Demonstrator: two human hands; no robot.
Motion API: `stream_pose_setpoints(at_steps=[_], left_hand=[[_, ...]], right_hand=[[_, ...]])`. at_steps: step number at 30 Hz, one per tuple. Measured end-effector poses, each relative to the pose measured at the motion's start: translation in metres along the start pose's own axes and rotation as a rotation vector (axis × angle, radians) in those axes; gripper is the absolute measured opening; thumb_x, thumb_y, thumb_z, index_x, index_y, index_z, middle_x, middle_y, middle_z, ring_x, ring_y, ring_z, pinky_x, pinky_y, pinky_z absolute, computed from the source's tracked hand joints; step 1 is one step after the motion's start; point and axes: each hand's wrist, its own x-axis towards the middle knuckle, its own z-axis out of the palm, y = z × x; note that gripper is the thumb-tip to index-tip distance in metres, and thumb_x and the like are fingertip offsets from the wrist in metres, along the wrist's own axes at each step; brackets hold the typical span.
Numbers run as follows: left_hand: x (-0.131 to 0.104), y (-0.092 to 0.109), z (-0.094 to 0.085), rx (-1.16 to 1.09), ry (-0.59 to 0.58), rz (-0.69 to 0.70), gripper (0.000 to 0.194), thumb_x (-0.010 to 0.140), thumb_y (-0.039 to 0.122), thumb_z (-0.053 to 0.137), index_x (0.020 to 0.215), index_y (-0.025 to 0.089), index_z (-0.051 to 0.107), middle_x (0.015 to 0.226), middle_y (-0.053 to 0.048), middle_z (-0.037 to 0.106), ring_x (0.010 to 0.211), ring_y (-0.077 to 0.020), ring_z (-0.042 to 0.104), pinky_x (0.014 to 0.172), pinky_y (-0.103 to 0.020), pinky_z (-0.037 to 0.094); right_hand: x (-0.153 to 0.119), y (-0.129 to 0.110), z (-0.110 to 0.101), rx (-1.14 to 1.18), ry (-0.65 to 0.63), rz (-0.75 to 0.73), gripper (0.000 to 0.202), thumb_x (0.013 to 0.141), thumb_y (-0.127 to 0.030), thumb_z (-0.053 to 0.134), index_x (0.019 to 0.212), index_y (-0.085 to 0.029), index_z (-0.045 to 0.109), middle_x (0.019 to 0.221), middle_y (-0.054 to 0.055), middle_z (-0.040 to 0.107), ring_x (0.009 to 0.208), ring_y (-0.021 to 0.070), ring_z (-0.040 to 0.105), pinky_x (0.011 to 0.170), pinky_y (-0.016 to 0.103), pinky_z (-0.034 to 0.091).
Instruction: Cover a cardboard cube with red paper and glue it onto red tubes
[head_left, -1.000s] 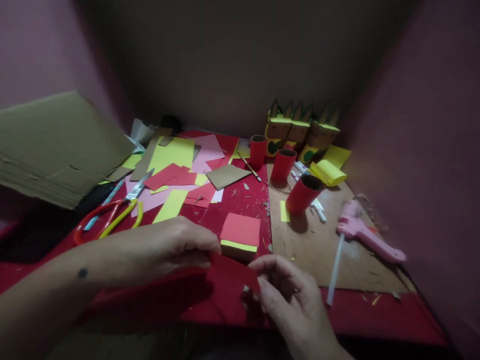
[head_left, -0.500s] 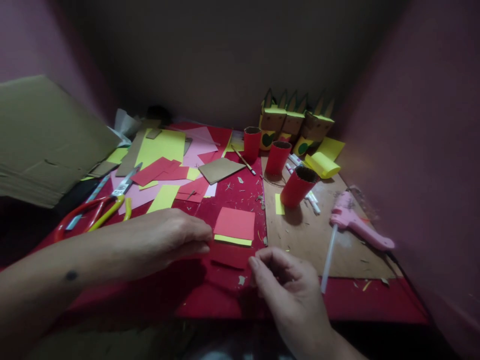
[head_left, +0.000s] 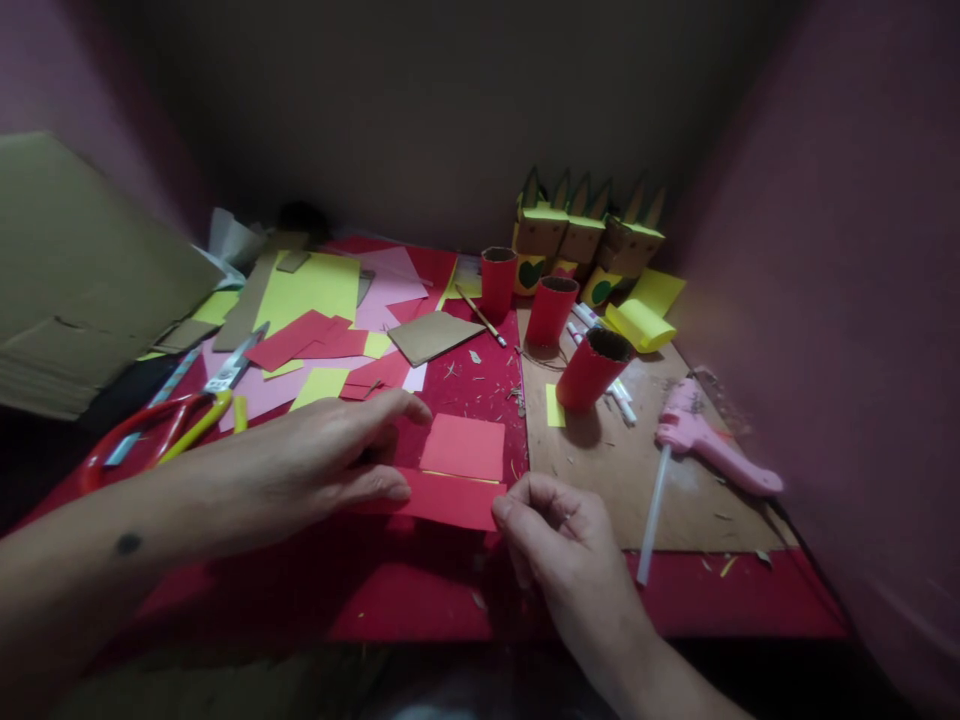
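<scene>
A red paper strip [head_left: 454, 503] is stretched between my hands, slightly raised over the near part of the table. My left hand [head_left: 337, 455] grips its left end, thumb on top, index finger lifted and bent; the other fingers are partly hidden. The right end is pinched between thumb and index finger of my right hand [head_left: 566, 540]. Just beyond the strip lies a red paper square [head_left: 463, 446], with a thin yellow edge showing along its near side.
Three red cardboard tubes [head_left: 595, 372] stand at centre right. A pink glue gun [head_left: 679, 420] lies on the brown board [head_left: 592, 490]. At left are scissors [head_left: 184, 425] and paper scraps [head_left: 309, 335]. Box-shaped figures [head_left: 541, 235] stand at the back; cardboard [head_left: 90, 270] rises at far left.
The red strip has turned up to show its lit face and now covers most of the yellow edge. My left index finger has lifted away from the thumb. The view has shifted slightly.
</scene>
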Motion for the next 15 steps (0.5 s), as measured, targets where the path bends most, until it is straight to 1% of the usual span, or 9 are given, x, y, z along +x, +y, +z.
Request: stream_pose_setpoints(at_steps=[1,3,7,15], left_hand=[[0.0001,0.0008,-0.0012,-0.022,-0.039,-0.009,0.04,0.093,0.05,0.06,0.126,0.027,0.062,0.089,-0.004,0.075,0.074,-0.023,0.067,0.063,-0.031,0.05],[0.0008,0.0021,-0.0037,-0.057,-0.089,-0.004,0.035,0.095,0.05,0.058,0.121,0.027,0.064,0.091,-0.005,0.075,0.076,-0.0231,0.067,0.065,-0.032,0.049],[0.0029,0.0024,-0.0057,-0.052,-0.093,0.027,0.032,0.096,0.053,0.059,0.113,0.028,0.069,0.09,-0.004,0.074,0.074,-0.0221,0.065,0.064,-0.031,0.047],[0.0033,0.0032,-0.0028,-0.072,-0.081,0.045,0.024,0.095,0.046,0.06,0.108,0.027,0.067,0.082,-0.001,0.072,0.07,-0.0203,0.062,0.061,-0.028,0.044]], right_hand=[[0.0005,-0.0005,-0.0007,-0.012,-0.007,0.011,0.03,0.077,-0.042,0.064,0.056,-0.025,0.05,0.043,-0.009,0.041,0.042,0.0084,0.032,0.043,0.025,0.022],[0.0008,-0.0022,-0.0018,-0.031,-0.019,0.025,0.03,0.077,-0.043,0.064,0.056,-0.025,0.051,0.043,-0.008,0.042,0.042,0.0085,0.033,0.043,0.025,0.022],[0.0012,-0.0032,-0.0018,-0.035,-0.006,0.017,0.031,0.077,-0.04,0.064,0.054,-0.025,0.049,0.043,-0.008,0.042,0.044,0.0089,0.033,0.045,0.026,0.023],[0.003,-0.0014,-0.0014,-0.054,-0.019,0.049,0.03,0.075,-0.04,0.062,0.053,-0.026,0.048,0.042,-0.008,0.041,0.043,0.0092,0.033,0.045,0.026,0.022]])
